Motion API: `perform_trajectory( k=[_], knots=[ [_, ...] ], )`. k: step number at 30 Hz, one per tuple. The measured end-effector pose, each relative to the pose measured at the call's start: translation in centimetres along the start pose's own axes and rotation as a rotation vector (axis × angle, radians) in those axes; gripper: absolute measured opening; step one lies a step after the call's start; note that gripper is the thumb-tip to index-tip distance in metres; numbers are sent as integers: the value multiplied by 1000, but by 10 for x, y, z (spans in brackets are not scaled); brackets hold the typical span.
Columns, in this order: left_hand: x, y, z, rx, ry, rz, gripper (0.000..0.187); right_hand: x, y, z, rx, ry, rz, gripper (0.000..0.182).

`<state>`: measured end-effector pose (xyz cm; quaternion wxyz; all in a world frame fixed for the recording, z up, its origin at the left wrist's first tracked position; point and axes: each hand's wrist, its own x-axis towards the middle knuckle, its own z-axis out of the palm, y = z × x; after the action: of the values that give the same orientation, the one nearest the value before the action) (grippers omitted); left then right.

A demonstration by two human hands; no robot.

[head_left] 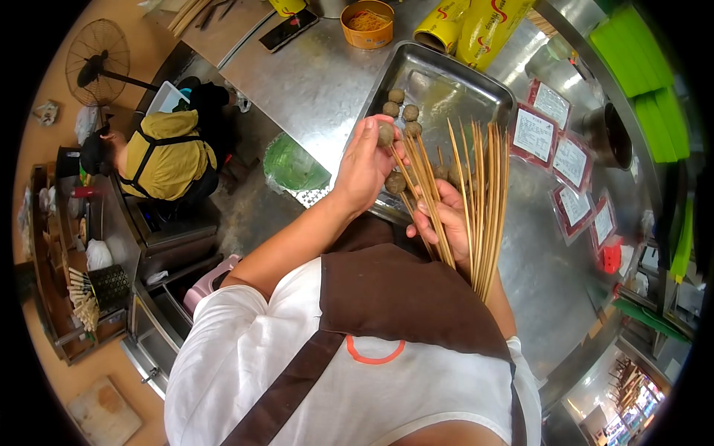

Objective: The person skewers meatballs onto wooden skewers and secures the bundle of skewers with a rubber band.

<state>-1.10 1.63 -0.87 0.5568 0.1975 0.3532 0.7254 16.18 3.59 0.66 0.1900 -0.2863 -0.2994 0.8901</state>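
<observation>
My left hand (pixel 358 169) pinches a round greyish-brown meatball (pixel 385 134) between thumb and fingers, at the upper end of a bamboo skewer. My right hand (pixel 448 218) is closed around several bamboo skewers (pixel 431 195), held at a slant above the near side of a metal tray (pixel 454 89). Several more meatballs (pixel 410 113) show in pairs at the left of the tray, their tips toward the far side. A larger bundle of bare skewers (pixel 491 201) stands just right of my right hand. Other meatballs lie partly hidden behind the skewers.
Yellow film rolls (pixel 482 33), an orange tub (pixel 367 25) and a phone (pixel 288 30) sit beyond the tray. Labelled red packets (pixel 534 134) lie to the right. Left of the steel table are a green basket (pixel 295 163) and a bending person (pixel 167 152) in yellow.
</observation>
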Motion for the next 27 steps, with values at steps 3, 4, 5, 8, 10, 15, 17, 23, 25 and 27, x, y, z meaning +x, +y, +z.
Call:
perform_trajectory(
  k=[3,4,5,8,10,15,17,23,25,27],
  knots=[
    [0,-1,2,28,14,-8,29,0,0,2,-13,47,2,17],
    [0,-2,3,72,35,-7,28,0,0,3,-20,85,4,12],
    [0,-2,3,72,35,-7,28,0,-1,3,-20,85,4,12],
    [1,-2,-2,171,33,15,25,0,-1,3,-34,90,6,9],
    [2,-5,-12,225,-41,-8,24,0,0,4,-7,108,11,8],
    [-2,-7,-9,323,-15,-9,22,0,4,1,10,94,-19,7],
    [-5,-10,-7,341,-16,8,21,0,4,0,7,83,-21,6],
    [-13,-23,1,320,114,15,22,0,4,2,74,61,-30,21],
    [-16,-25,4,287,90,16,22,0,4,1,75,41,-43,28],
    [-18,-25,6,285,94,9,22,0,3,0,72,34,-42,28]
  ],
)
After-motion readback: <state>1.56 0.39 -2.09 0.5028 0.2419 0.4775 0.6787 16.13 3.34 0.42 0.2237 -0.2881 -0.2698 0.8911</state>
